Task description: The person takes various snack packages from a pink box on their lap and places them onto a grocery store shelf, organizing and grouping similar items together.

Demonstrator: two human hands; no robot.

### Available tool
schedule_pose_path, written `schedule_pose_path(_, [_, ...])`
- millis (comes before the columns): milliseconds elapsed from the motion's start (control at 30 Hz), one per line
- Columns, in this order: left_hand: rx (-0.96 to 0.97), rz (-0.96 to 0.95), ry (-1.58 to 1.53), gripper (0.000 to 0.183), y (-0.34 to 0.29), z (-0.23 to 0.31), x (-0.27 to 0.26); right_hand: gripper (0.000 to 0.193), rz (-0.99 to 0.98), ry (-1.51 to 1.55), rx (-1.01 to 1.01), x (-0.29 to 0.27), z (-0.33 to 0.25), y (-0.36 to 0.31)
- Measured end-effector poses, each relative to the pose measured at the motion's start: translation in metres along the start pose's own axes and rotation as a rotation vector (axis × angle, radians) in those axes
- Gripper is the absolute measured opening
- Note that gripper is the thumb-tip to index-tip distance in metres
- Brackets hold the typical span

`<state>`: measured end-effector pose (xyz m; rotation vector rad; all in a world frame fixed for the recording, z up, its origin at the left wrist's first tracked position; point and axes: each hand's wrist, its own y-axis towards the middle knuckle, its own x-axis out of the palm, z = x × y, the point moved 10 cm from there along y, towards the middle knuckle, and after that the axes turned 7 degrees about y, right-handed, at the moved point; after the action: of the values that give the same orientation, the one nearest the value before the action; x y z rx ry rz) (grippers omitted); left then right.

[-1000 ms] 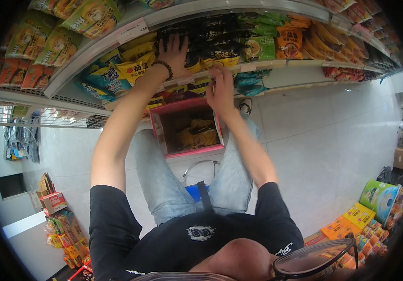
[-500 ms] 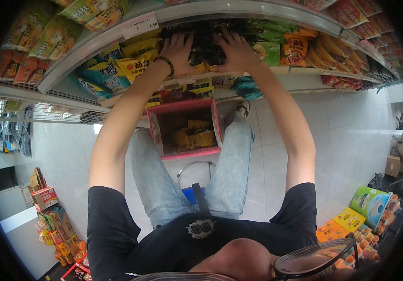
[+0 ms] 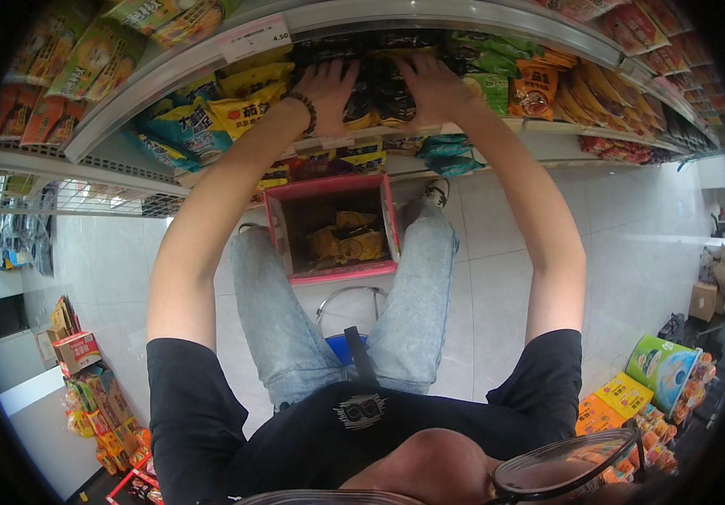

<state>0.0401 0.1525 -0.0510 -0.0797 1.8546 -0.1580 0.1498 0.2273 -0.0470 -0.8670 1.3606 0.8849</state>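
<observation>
Left head-worn fisheye, facing down: shelf [image 3: 430, 12] at 12 o'clock, black shirt [image 3: 308, 438] close at 6 o'clock.

Shiny black packets [image 3: 388, 94], seemingly in rows

From my remote station I identify a black short-sleeved shirt [image 3: 447, 411] with a pale double-loop emblem [image 3: 361, 411] on the chest. Lower section: faded light-blue jeans [image 3: 410, 282], dark strap [image 3: 361, 358] at the front. Dark beaded bracelet [image 3: 306, 109] fitted behind the left hand [image 3: 325, 94]. Head: dark-rimmed glasses [image 3: 565, 467] with clear lenses
</observation>
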Motion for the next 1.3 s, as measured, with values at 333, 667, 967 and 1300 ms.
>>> schedule_pose_path(333, [-0.017, -0.048, -0.008, 0.115, 0.008, -0.003, 0.001, 0.114, 0.082, -0.018, -0.040, 0.010, 0.006, 0.009])
schedule_pose_path(667, [0.051, 0.094, -0.112, 0.108, -0.005, -0.003, -0.016, 0.112, 0.040, -0.022, -0.011, -0.023, -0.005, -0.003])
schedule_pose_path(967, [0.074, 0.114, -0.051, 0.100, -0.010, 0.013, -0.018, 0.102, -0.010, 0.003, -0.029, 0.004, -0.003, -0.018])
schedule_pose_path(1300, [0.052, -0.017, -0.070, 0.091, 0.000, 0.011, -0.006, 0.106, -0.023, 0.020, 0.022, 0.012, 0.000, -0.013])
